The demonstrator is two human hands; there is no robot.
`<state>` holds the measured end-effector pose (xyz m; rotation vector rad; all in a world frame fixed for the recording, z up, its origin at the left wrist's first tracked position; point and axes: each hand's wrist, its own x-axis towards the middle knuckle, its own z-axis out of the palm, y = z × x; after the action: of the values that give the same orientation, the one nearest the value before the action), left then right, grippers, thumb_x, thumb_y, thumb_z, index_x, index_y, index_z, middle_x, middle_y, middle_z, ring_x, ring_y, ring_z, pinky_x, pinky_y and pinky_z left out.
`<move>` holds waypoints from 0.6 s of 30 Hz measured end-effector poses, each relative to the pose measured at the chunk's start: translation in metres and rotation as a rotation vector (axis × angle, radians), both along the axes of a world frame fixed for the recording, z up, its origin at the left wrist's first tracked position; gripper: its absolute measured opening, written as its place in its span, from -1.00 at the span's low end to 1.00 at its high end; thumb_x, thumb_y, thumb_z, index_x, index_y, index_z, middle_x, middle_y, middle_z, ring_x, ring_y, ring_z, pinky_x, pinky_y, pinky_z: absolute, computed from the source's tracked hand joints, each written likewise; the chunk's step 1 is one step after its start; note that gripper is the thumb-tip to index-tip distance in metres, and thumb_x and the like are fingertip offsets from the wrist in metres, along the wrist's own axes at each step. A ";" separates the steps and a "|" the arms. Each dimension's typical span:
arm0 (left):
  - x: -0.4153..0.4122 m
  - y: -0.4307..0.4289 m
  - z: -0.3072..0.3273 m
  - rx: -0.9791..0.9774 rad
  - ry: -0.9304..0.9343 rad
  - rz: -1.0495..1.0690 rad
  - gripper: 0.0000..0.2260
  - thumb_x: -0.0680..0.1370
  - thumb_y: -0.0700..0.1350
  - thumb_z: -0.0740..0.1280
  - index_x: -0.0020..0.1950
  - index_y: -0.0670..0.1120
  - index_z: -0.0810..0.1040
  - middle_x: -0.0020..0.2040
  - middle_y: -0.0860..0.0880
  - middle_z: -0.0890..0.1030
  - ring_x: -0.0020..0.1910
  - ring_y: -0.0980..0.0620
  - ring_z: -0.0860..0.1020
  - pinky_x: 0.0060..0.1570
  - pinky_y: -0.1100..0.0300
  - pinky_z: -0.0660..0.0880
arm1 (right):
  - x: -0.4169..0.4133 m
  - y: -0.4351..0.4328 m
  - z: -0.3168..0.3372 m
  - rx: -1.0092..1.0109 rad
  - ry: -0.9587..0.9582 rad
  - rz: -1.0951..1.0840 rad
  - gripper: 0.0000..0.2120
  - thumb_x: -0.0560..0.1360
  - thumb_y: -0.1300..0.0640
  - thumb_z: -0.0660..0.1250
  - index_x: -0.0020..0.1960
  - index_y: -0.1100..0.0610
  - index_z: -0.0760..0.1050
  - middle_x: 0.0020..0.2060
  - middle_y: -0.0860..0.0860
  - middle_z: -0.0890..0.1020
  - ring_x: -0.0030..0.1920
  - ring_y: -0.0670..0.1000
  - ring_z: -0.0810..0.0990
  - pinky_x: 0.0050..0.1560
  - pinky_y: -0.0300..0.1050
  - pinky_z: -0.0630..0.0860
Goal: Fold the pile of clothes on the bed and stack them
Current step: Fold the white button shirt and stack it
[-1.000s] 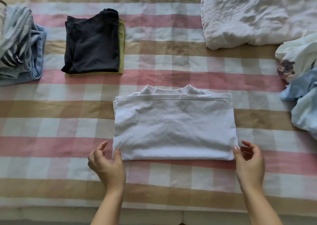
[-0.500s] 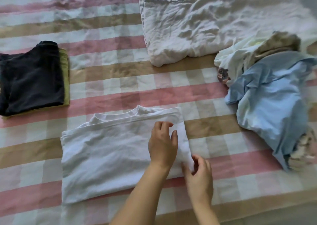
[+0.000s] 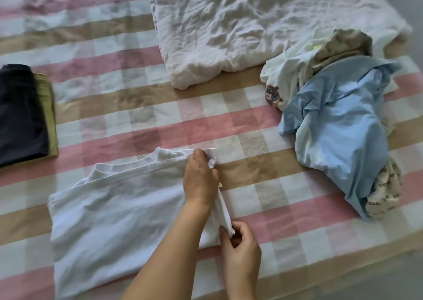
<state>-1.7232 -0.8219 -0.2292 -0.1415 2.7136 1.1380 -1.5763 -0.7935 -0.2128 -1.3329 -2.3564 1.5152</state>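
Bed [image 3: 114,55] covered in pink, tan and white checks is seen from above, filling the view. A large crumpled white quilt [image 3: 240,25] is laid beyond the white T-shirt [image 3: 119,219], which is spread flat near the bed's front edge, already folded into a wide rectangle with the collar at its far side. To the right of the T-shirt and apart from it, a loose pile of unfolded clothes [image 3: 332,126] is heaped, pale blue uppermost. Far to the left of the T-shirt, a small folded stack [image 3: 23,116] is set, dark cloth over green.

The T-shirt's right edge is held at both corners. The far corner is gripped by the left hand [image 3: 200,178], whose arm is crossed over the cloth, its fingers [image 3: 198,156] curled round the fabric. The near corner is pinched by the right hand [image 3: 240,251], fingers closed narrowly on it.

Progress is judged as partway: two garments are stacked, this one seems a fold or so short of done, and the heap is yet to be folded.
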 end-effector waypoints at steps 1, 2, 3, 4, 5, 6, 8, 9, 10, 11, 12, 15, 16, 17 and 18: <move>-0.002 -0.005 0.004 0.062 -0.015 0.019 -0.87 0.43 -0.33 0.26 -0.05 -0.21 0.39 -0.16 -0.09 0.46 -0.19 -0.10 0.43 -0.25 0.17 0.27 | 0.000 -0.006 0.002 0.036 0.055 -0.004 -0.68 0.37 0.26 0.46 -0.28 -0.11 0.43 -0.34 -0.08 0.56 -0.32 -0.08 0.53 -0.31 -0.35 0.39; -0.003 -0.011 0.008 0.134 -0.048 0.054 -0.86 0.43 -0.33 0.28 -0.04 -0.21 0.41 -0.18 -0.06 0.46 -0.21 -0.05 0.43 -0.26 0.20 0.27 | 0.001 -0.012 0.005 0.096 0.133 0.003 -0.71 0.36 0.29 0.47 -0.29 -0.05 0.46 -0.32 -0.07 0.57 -0.31 -0.10 0.52 -0.29 -0.36 0.40; -0.004 -0.021 0.015 0.221 -0.092 0.108 -0.86 0.43 -0.32 0.29 -0.04 -0.19 0.44 -0.20 -0.02 0.47 -0.22 0.00 0.44 -0.23 0.23 0.31 | 0.001 -0.019 0.009 0.178 0.226 0.041 -0.78 0.35 0.29 0.47 -0.29 0.03 0.50 -0.32 -0.07 0.57 -0.30 -0.10 0.51 -0.27 -0.38 0.41; -0.005 -0.032 0.023 0.325 -0.143 0.166 -0.87 0.43 -0.32 0.30 -0.05 -0.18 0.47 -0.22 0.01 0.49 -0.23 0.05 0.45 -0.21 0.25 0.35 | 0.000 -0.026 0.013 0.254 0.323 0.103 -0.87 0.36 0.24 0.44 -0.31 0.12 0.52 -0.33 -0.05 0.57 -0.28 -0.12 0.49 -0.24 -0.38 0.41; -0.004 -0.048 0.031 0.440 -0.186 0.220 -0.87 0.43 -0.33 0.29 -0.07 -0.16 0.50 -0.24 0.03 0.52 -0.24 0.08 0.48 -0.21 0.27 0.40 | -0.002 -0.036 0.018 0.330 0.417 0.173 -0.88 0.36 0.18 0.40 -0.33 0.18 0.54 -0.34 -0.02 0.57 -0.27 -0.11 0.48 -0.23 -0.35 0.42; -0.004 -0.066 0.039 0.566 -0.222 0.263 -0.86 0.44 -0.34 0.28 -0.10 -0.14 0.52 -0.27 0.04 0.54 -0.26 0.09 0.50 -0.23 0.27 0.44 | -0.003 -0.048 0.022 0.387 0.507 0.250 -0.81 0.39 0.13 0.36 -0.35 0.21 0.55 -0.36 0.00 0.56 -0.28 -0.08 0.47 -0.23 -0.31 0.43; -0.001 -0.109 0.051 0.818 -0.286 0.331 -0.81 0.47 -0.37 0.25 -0.09 -0.11 0.55 -0.26 0.01 0.60 -0.25 0.06 0.57 -0.23 0.23 0.53 | -0.005 -0.075 0.030 0.422 0.633 0.361 -0.71 0.46 0.10 0.31 -0.38 0.19 0.56 -0.39 0.01 0.55 -0.32 -0.04 0.45 -0.27 -0.25 0.44; 0.000 -0.132 0.056 0.921 -0.307 0.353 -0.80 0.49 -0.38 0.23 -0.06 -0.11 0.55 -0.23 -0.01 0.63 -0.24 0.05 0.60 -0.22 0.21 0.56 | -0.008 -0.090 0.034 0.416 0.675 0.409 -0.72 0.47 0.10 0.31 -0.39 0.16 0.57 -0.40 -0.01 0.55 -0.35 -0.03 0.45 -0.30 -0.24 0.44; 0.001 -0.156 0.060 0.982 -0.312 0.370 -0.78 0.50 -0.38 0.21 -0.03 -0.12 0.55 -0.21 -0.03 0.64 -0.22 0.05 0.61 -0.23 0.21 0.57 | -0.010 -0.107 0.037 0.408 0.710 0.460 -0.75 0.45 0.12 0.34 -0.39 0.12 0.57 -0.41 -0.02 0.54 -0.37 -0.03 0.45 -0.32 -0.24 0.45; 0.002 -0.178 0.061 1.001 -0.309 0.382 -0.77 0.50 -0.39 0.19 -0.02 -0.13 0.55 -0.20 -0.03 0.65 -0.21 0.06 0.62 -0.23 0.22 0.57 | -0.012 -0.122 0.037 0.405 0.744 0.507 -0.80 0.42 0.15 0.37 -0.38 0.09 0.57 -0.41 -0.04 0.53 -0.38 -0.03 0.45 -0.34 -0.23 0.45; 0.003 -0.197 0.061 0.995 -0.309 0.401 -0.75 0.50 -0.40 0.17 -0.03 -0.13 0.55 -0.20 -0.03 0.65 -0.22 0.06 0.62 -0.24 0.23 0.57 | -0.014 -0.135 0.036 0.411 0.768 0.549 -0.82 0.40 0.17 0.39 -0.38 0.06 0.57 -0.42 -0.05 0.52 -0.40 -0.03 0.45 -0.36 -0.23 0.44; 0.008 -0.248 0.051 0.958 -0.324 0.489 -0.76 0.48 -0.43 0.17 -0.05 -0.16 0.53 -0.25 -0.04 0.65 -0.26 0.05 0.62 -0.25 0.24 0.58 | -0.018 -0.171 0.024 0.444 0.782 0.705 -0.79 0.43 0.21 0.37 -0.36 0.01 0.55 -0.43 -0.06 0.49 -0.39 -0.02 0.44 -0.37 -0.23 0.37; 0.010 -0.260 0.047 0.949 -0.334 0.513 -0.77 0.48 -0.43 0.18 -0.04 -0.16 0.53 -0.25 -0.04 0.65 -0.26 0.05 0.62 -0.26 0.24 0.58 | -0.019 -0.179 0.019 0.443 0.769 0.776 -0.80 0.42 0.22 0.36 -0.34 0.00 0.55 -0.42 -0.06 0.49 -0.38 -0.02 0.43 -0.38 -0.23 0.36; 0.012 -0.269 0.042 0.932 -0.340 0.528 -0.77 0.48 -0.43 0.19 -0.04 -0.16 0.54 -0.25 -0.04 0.66 -0.26 0.05 0.62 -0.27 0.23 0.58 | -0.019 -0.186 0.013 0.443 0.750 0.845 -0.82 0.41 0.22 0.36 -0.32 0.00 0.55 -0.41 -0.06 0.48 -0.36 -0.02 0.42 -0.39 -0.22 0.34; 0.014 -0.279 0.037 0.904 -0.335 0.545 -0.77 0.48 -0.42 0.20 -0.04 -0.15 0.54 -0.25 -0.03 0.66 -0.27 0.06 0.62 -0.29 0.24 0.58 | -0.019 -0.194 0.007 0.449 0.726 0.901 -0.84 0.40 0.21 0.35 -0.31 0.00 0.55 -0.39 -0.06 0.50 -0.35 -0.02 0.41 -0.39 -0.22 0.34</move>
<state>-1.7094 -1.1004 -0.1925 -0.8535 1.6860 2.1213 -1.5951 -0.9875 -0.2054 0.4046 -2.5595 1.1201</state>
